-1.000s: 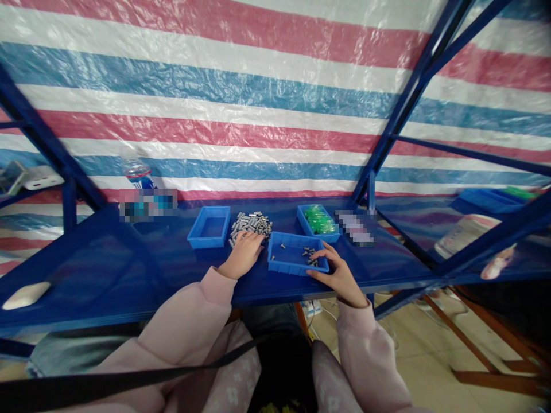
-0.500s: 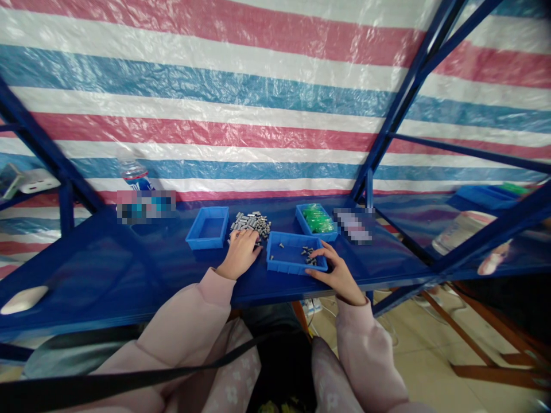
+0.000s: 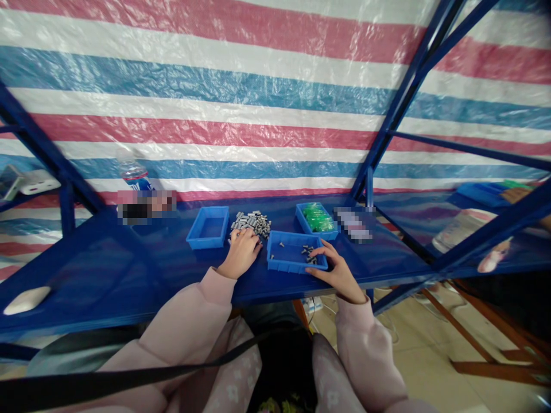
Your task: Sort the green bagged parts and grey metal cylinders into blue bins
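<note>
Three blue trays sit on the blue surface (image 3: pixel 129 269): an empty tray (image 3: pixel 208 227) far left, a tray of green parts (image 3: pixel 317 221) far right, and a near tray (image 3: pixel 294 251) holding grey pieces (image 3: pixel 308 254). The right hand (image 3: pixel 338 274) rests on its rim, fingers narrow over those pieces. The left hand (image 3: pixel 241 253), fingers curled, touches the loose pile of grey cylinders (image 3: pixel 252 221); whether it holds one cannot be told.

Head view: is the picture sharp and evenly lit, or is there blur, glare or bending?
Head view: soft even light; sheen on the striped tarp; the blue frame bars splay outward toward the edges; two pixelated patches on the table; the left hand and right hand look reasonably sharp.
</note>
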The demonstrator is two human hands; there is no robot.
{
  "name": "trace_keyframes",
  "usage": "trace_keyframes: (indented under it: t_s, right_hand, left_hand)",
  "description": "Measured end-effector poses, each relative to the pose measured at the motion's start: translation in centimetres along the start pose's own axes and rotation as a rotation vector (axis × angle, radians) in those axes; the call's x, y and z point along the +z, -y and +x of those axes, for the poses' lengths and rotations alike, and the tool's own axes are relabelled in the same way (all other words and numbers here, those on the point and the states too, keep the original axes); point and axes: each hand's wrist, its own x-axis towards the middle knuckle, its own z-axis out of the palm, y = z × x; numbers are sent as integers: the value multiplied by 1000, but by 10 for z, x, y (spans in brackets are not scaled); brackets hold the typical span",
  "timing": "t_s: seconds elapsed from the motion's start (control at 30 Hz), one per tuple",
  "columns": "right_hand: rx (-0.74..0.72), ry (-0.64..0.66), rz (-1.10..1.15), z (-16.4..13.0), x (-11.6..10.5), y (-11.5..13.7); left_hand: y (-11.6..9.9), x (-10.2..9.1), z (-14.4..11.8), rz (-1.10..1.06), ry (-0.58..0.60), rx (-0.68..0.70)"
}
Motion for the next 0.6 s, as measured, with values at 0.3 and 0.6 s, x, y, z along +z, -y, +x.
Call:
trace_keyframes:
  t_s: [0.3, 0.6]
  right_hand:
    - [0, 2, 1, 0, 0, -3]
    - [1, -9, 9, -1, 0, -1]
  left_hand:
    - [-5, -8, -2, -184, -292, 21]
    - [-7, -8, 2, -382, -193, 239]
